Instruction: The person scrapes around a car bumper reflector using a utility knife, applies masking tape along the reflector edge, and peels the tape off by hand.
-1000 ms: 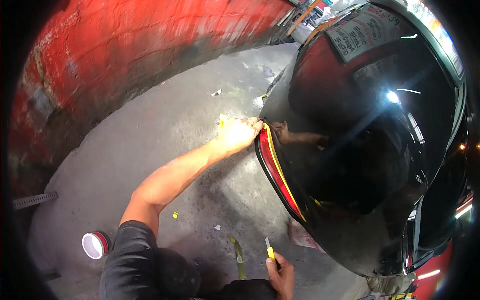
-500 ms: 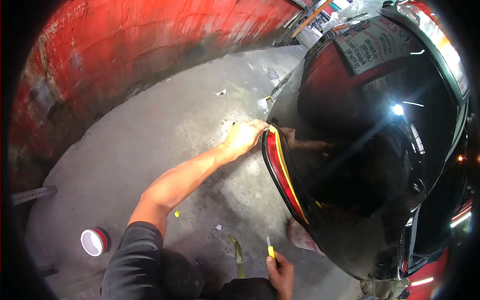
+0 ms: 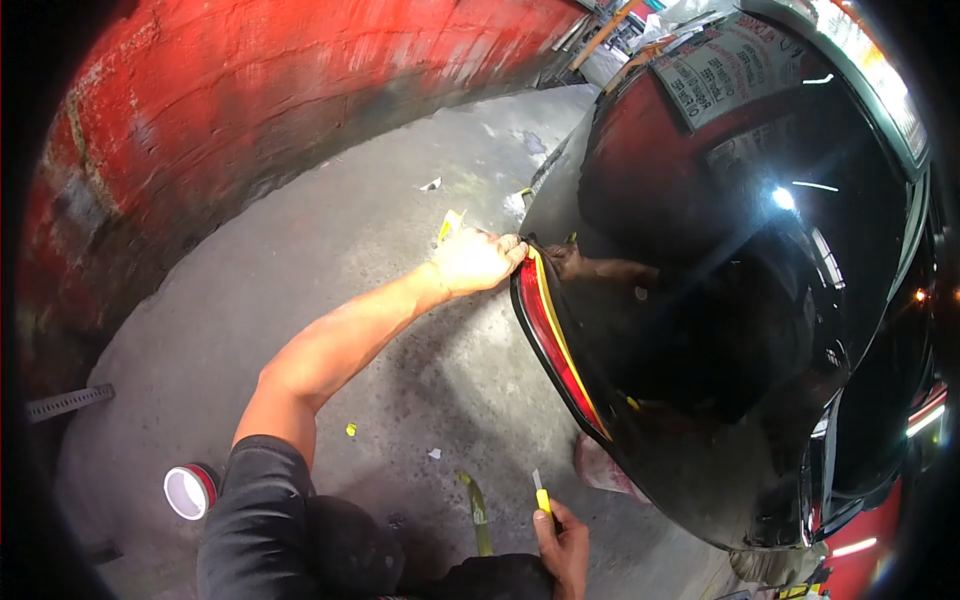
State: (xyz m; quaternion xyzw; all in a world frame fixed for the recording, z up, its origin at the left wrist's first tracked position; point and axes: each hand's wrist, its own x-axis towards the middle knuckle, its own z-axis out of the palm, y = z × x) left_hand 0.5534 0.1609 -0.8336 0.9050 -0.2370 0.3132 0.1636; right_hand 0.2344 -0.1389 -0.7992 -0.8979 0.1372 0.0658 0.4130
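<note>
My left hand [image 3: 476, 262] reaches out to the upper tip of a red tail light [image 3: 550, 325] on a glossy black car panel [image 3: 690, 340]. Its fingers are pinched together at the top end of the yellow tape [image 3: 565, 340] running along the light's inner edge. A yellow-and-white strip [image 3: 451, 224] shows just past the knuckles; whether it hangs from the hand or lies behind it, I cannot tell. Low in the view, my right hand [image 3: 564, 548] is closed round a yellow utility knife [image 3: 542, 498], blade out and pointing up.
On the grey floor [image 3: 330, 230] are a roll of tape [image 3: 188, 491], a long yellow-green strip [image 3: 478, 515] and small scraps. A red wall [image 3: 300, 80] runs along the left. Beneath the panel stands a pinkish, round container [image 3: 603, 468].
My left fingers have closed more tightly at the light's tip, and a yellow-and-white strip now shows beyond the hand. The view has shifted slightly. My right hand still holds the knife.
</note>
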